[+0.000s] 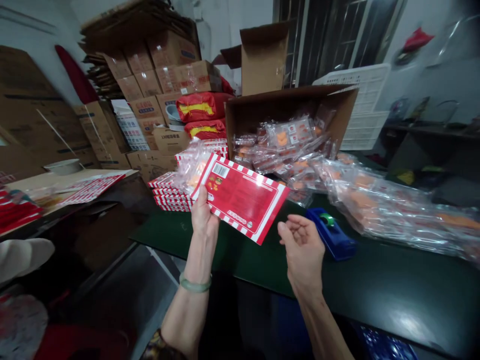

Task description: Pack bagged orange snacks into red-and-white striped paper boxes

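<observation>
- My left hand grips the red-and-white pack by its lower left edge, thumb on the printed face; the pack is tilted, held up above the green table.
- My right hand is loosely curled with nothing visible in it, near the pack's lower right corner and just beside the blue tape dispenser.
- Ahead, a wide carton opens towards me, heaped with clear packets that have orange pieces inside; more clear packets lie spread across the table to its right.
- Clear plastic wrapping shows behind the pack's left end; whether I hold it, I can't tell.
- Striped boxes are stacked at the table's left; their contents are hidden.
- Behind them, two red bags lie one upon the other, near piled brown cartons.
</observation>
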Demonstrator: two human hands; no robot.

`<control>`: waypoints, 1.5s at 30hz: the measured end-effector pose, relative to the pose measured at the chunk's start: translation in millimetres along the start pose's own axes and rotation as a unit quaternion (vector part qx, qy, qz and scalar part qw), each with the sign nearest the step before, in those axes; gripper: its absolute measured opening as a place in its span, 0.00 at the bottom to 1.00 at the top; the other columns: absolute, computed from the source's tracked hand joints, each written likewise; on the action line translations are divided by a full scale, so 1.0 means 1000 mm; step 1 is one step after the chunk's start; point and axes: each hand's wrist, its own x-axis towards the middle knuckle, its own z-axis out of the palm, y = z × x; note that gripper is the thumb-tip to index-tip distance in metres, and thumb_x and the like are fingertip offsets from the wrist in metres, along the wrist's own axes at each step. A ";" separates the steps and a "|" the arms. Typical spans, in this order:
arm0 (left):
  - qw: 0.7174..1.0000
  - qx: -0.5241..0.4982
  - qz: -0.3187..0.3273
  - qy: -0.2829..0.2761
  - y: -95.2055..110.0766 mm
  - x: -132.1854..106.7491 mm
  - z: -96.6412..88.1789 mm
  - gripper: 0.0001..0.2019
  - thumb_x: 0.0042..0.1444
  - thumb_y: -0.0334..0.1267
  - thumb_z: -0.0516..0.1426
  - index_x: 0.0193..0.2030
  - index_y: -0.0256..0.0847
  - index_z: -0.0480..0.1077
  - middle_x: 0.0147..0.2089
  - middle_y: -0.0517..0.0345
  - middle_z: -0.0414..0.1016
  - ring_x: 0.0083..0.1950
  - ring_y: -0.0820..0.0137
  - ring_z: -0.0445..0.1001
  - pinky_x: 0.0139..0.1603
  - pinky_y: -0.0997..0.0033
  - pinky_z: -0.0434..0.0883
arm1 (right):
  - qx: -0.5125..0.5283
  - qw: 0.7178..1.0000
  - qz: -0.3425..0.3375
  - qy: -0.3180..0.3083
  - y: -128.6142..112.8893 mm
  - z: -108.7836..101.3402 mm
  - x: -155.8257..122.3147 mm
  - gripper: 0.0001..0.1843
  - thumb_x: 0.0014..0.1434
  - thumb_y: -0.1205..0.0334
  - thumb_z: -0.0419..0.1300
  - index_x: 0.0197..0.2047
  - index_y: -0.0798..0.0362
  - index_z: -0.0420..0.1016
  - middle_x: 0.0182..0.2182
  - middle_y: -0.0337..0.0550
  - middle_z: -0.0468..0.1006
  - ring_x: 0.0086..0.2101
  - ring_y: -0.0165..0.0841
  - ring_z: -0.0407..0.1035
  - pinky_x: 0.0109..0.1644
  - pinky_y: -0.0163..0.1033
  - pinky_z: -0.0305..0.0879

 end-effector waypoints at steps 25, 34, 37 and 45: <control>0.884 0.375 0.103 -0.258 -0.044 -0.003 -0.051 0.17 0.38 0.38 0.68 0.37 0.36 0.75 0.34 0.54 0.80 0.33 0.67 0.77 0.37 0.70 0.75 | -0.159 0.981 -0.114 -0.003 0.012 -0.040 0.046 0.22 0.49 0.57 0.66 0.47 0.53 0.71 0.42 0.45 0.75 0.43 0.34 0.70 0.48 0.43 0.66; 0.882 0.346 0.148 -0.284 -0.041 0.003 -0.054 0.33 0.34 0.32 0.70 0.51 0.40 0.68 0.49 0.50 0.75 0.53 0.61 0.72 0.54 0.66 0.69 | -0.160 0.947 -0.277 -0.041 0.020 0.004 0.058 0.21 0.54 0.64 0.62 0.52 0.51 0.67 0.39 0.43 0.72 0.37 0.30 0.69 0.40 0.39 0.69; 0.893 0.308 0.242 -0.223 -0.042 -0.001 -0.049 0.38 0.34 0.29 0.69 0.56 0.42 0.65 0.57 0.49 0.69 0.60 0.61 0.66 0.62 0.67 0.61 | -0.237 0.914 -0.317 -0.085 0.012 0.003 0.060 0.26 0.55 0.65 0.61 0.57 0.48 0.64 0.36 0.41 0.71 0.33 0.29 0.68 0.38 0.37 0.67; 0.914 0.278 0.205 -0.213 -0.036 0.003 -0.032 0.19 0.46 0.33 0.63 0.47 0.41 0.71 0.49 0.54 0.74 0.51 0.66 0.72 0.55 0.70 0.65 | -0.390 0.739 -0.528 -0.152 -0.038 0.011 0.067 0.20 0.56 0.72 0.56 0.51 0.47 0.69 0.35 0.42 0.71 0.38 0.34 0.66 0.44 0.43 0.63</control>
